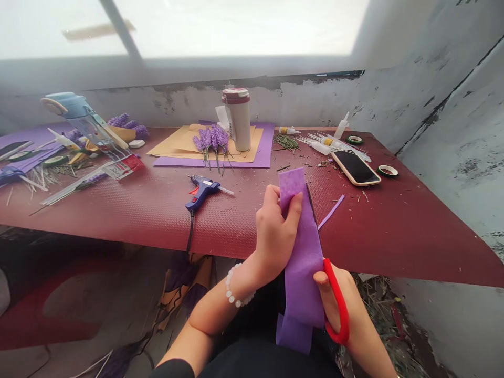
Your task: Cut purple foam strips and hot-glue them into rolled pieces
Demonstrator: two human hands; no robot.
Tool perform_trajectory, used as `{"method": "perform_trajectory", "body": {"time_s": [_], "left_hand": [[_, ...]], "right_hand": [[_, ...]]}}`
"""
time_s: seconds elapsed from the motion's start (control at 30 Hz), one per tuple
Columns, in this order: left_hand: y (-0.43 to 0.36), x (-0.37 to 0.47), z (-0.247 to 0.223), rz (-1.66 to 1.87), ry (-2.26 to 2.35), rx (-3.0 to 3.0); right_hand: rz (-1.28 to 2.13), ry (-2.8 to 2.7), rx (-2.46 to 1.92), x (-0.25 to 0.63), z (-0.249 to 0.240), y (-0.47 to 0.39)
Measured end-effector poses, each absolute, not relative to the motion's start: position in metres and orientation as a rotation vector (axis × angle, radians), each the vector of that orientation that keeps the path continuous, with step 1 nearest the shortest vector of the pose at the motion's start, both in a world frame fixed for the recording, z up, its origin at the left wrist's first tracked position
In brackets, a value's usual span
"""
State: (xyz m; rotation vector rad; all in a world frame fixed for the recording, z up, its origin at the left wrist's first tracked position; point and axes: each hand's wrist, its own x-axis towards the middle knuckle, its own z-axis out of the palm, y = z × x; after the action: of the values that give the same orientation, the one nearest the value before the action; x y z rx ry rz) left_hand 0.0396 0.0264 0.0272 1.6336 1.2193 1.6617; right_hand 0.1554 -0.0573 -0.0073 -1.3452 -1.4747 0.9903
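Note:
Near the table's front edge my left hand (276,227) pinches a long purple paper strip (302,273), thumb on top, close to its far end. The strip hangs down towards my lap, and its lower end folds over. My right hand (334,299) grips red-handled scissors (342,310), with the thumb through one loop. Their dark blade shows along the strip's right edge; the other blade is hidden behind the paper. A narrow purple offcut (331,211) lies on the table just beyond the scissors.
A blue glue gun (203,192) lies left of my hands, its cord over the edge. Beyond are purple flower stems (212,139), a lidded cup (239,121) and brown paper (173,143). A phone (356,168) and tape rolls (388,171) lie right; a tilted water bottle (88,123) is left.

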Motion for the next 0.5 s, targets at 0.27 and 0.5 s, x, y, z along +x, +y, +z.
{"method": "perform_trajectory", "body": {"time_s": [0.27, 0.5], "left_hand": [[0.027, 0.040, 0.026, 1.585, 1.158, 1.477], [0.025, 0.040, 0.026, 1.544, 1.091, 1.448]], "right_hand": [[0.909, -1.494, -1.308, 0.159, -0.015, -0.059], [0.947, -1.594, -1.219, 0.164, -0.022, -0.056]]}}
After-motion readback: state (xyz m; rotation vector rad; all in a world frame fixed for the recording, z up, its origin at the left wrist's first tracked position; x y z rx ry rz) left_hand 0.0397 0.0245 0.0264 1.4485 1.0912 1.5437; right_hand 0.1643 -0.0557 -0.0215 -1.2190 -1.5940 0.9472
